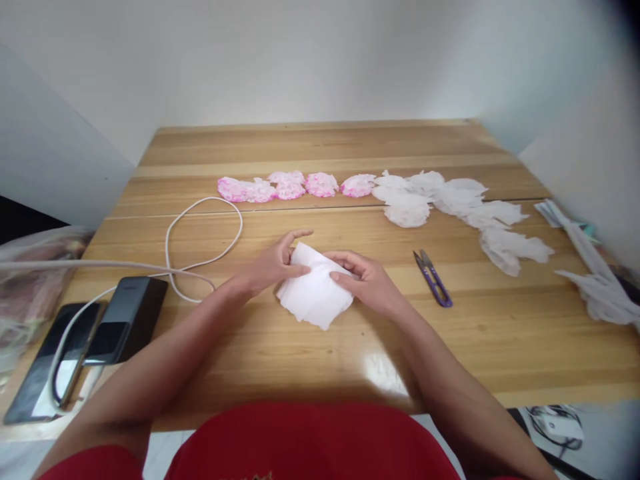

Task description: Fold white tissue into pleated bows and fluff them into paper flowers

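Lightly creased, wavy-edged white sheet (316,297) between fingers (347,282).

Matt paper (316,297), glossy wooden tabletop (320,360)

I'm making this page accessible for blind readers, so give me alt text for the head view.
A person's left hand and right hand hold a thin white piece over a wooden table. Beyond lie pink-tinged ruffled pieces, with white ones further right. Snips lie to the right, a power bank to the left.
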`<action>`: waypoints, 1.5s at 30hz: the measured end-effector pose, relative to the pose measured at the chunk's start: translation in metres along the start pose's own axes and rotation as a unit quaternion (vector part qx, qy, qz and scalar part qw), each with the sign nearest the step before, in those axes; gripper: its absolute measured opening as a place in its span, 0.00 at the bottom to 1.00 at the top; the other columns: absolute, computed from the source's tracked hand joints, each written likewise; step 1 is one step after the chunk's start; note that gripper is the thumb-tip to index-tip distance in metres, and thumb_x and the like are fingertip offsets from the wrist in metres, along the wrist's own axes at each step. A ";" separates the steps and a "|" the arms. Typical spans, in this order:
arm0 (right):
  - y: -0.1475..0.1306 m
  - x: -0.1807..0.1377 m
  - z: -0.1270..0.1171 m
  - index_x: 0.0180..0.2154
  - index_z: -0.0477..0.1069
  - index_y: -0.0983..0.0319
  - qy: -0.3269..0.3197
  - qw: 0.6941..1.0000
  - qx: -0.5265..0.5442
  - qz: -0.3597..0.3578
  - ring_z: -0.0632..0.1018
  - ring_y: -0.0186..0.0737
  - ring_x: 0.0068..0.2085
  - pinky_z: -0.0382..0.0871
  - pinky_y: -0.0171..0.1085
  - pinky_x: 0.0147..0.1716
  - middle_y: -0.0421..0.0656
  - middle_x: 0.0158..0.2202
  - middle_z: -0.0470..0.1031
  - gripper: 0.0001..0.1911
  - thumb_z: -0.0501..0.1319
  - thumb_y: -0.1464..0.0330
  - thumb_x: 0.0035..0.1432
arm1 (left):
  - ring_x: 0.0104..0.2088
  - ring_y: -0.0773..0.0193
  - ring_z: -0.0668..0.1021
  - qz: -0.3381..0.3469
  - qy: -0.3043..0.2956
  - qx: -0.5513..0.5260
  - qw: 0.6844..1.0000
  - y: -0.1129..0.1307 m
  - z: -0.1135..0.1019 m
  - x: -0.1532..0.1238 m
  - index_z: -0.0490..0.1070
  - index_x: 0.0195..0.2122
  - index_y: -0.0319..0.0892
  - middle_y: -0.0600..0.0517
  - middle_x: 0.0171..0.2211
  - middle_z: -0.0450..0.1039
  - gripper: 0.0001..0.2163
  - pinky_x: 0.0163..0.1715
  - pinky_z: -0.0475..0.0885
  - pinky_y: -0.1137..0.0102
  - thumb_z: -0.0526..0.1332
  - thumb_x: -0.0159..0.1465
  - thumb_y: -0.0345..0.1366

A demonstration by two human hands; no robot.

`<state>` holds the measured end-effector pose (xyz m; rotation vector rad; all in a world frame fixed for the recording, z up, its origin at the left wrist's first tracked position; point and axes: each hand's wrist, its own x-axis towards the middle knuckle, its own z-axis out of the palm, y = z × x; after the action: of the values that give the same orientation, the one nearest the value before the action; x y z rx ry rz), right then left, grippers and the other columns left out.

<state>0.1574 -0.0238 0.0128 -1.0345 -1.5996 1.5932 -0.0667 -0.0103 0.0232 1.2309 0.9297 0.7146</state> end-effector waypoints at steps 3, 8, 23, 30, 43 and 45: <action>0.004 0.002 0.001 0.55 0.67 0.59 -0.016 0.997 -0.069 0.004 0.78 0.41 0.40 0.70 0.37 0.36 0.45 0.43 0.78 0.23 0.59 0.67 0.57 | 0.30 0.66 0.75 -0.003 0.018 -0.021 1.000 -0.004 -0.001 0.001 0.44 0.66 0.44 0.51 0.35 0.72 0.41 0.27 0.68 0.75 0.66 0.55 0.35; 0.008 0.004 0.000 0.55 0.67 0.56 0.066 0.914 -0.395 -0.063 0.76 0.46 0.43 0.68 0.44 0.43 0.44 0.42 0.78 0.22 0.57 0.71 0.59 | 0.27 0.68 0.75 0.009 0.060 0.099 0.993 -0.013 -0.003 0.005 0.44 0.67 0.44 0.47 0.40 0.76 0.40 0.25 0.65 0.77 0.63 0.56 0.33; 0.007 0.015 0.008 0.33 0.72 0.60 0.028 0.848 -0.489 -0.204 0.71 0.47 0.44 0.67 0.44 0.42 0.47 0.40 0.74 0.04 0.60 0.73 0.58 | 0.39 0.64 0.77 0.079 0.119 0.267 0.953 -0.017 -0.005 0.007 0.61 0.61 0.39 0.47 0.46 0.75 0.27 0.40 0.72 0.70 0.55 0.58 0.25; 0.004 0.006 0.000 0.35 0.70 0.58 0.034 0.928 -0.331 -0.167 0.75 0.42 0.44 0.66 0.42 0.46 0.41 0.41 0.78 0.06 0.59 0.75 0.56 | 0.54 0.56 0.72 0.161 0.181 0.416 0.877 -0.019 -0.006 0.006 0.66 0.56 0.39 0.44 0.54 0.71 0.20 0.55 0.66 0.59 0.54 0.63 0.29; 0.000 0.005 0.000 0.36 0.73 0.57 0.039 0.919 -0.353 -0.170 0.76 0.41 0.37 0.65 0.41 0.41 0.41 0.35 0.78 0.05 0.58 0.67 0.61 | 0.55 0.55 0.72 0.158 -0.007 0.330 0.931 0.001 0.022 -0.024 0.49 0.66 0.44 0.42 0.57 0.68 0.28 0.53 0.66 0.59 0.54 0.67 0.44; -0.001 0.005 -0.001 0.35 0.73 0.58 0.023 0.920 -0.345 -0.185 0.76 0.40 0.37 0.65 0.40 0.40 0.41 0.34 0.78 0.05 0.58 0.66 0.61 | 0.55 0.52 0.71 0.156 0.003 0.394 0.906 -0.005 0.025 -0.029 0.47 0.66 0.44 0.41 0.57 0.67 0.35 0.53 0.66 0.57 0.61 0.62 0.45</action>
<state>0.1560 -0.0189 0.0134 -1.0021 -2.2316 0.7464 -0.0585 -0.0476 0.0255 2.1319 1.0795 0.5969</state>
